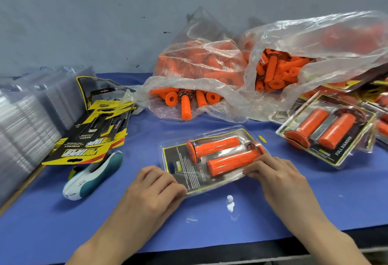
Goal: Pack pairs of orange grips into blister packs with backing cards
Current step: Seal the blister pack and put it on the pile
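pack: blister pack [212,159] flat on blue bench [315,201], centre front
contents: two orange grips [218,146] side by side inside pack, over black backing card [182,159]
left hand [155,185]: grip curled onto pack's near-left corner
right hand [273,172]: grip curled over pack's right end, fingertips [248,171] on plastic, thumb hidden
bags [201,69]: behind pack, full of loose orange grips
finished packs [327,130]: right of pack
loose cards [92,138]: left of pack
teal-and-white tool [94,176]: left of pack, just below cards

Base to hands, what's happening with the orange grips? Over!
Left hand and right hand hold blister pack edges. Two orange grips and backing card inside. White scraps nearby, nothing blocking.
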### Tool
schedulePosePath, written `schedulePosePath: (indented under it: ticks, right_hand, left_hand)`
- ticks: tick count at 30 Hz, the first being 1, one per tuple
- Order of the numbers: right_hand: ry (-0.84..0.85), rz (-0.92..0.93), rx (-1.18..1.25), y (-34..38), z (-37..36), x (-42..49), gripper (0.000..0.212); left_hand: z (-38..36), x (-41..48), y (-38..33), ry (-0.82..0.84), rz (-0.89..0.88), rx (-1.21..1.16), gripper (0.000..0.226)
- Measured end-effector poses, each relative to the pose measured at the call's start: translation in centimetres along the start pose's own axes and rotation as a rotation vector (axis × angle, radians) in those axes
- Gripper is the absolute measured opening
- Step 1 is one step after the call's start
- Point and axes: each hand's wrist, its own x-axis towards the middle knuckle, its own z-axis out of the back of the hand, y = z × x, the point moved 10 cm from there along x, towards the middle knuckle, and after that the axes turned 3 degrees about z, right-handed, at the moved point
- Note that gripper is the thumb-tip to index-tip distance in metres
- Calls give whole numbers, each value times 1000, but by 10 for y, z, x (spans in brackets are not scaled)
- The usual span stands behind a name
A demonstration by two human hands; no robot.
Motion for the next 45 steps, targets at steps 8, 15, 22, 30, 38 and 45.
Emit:
schedulePosePath:
  ticks: [8, 15, 22, 30, 38, 45]
  right_hand:
    - [39, 145, 66, 61, -8, 6, 16]
    - [235, 155, 345, 47, -19, 10, 42]
    - [271, 69, 140, 32, -26, 19, 50]
    - [222, 334, 317, 100, -18, 8, 25]
    - [223, 216, 321, 67, -24, 14, 30]
    - [205, 171, 194, 42, -21, 17, 36]
  left_hand:
    - [8, 11, -29, -55, -54, -23, 23]
    - [-5, 2, 6, 100, -43, -108, 12]
    - [-3, 3, -14, 132, -92, -40, 16]
    - [-4, 16, -8, 110, 77, -27, 17]
    - [-8, 16, -6, 44, 16, 10, 23]
    - [-9, 17, -13, -9, -59, -27, 19]
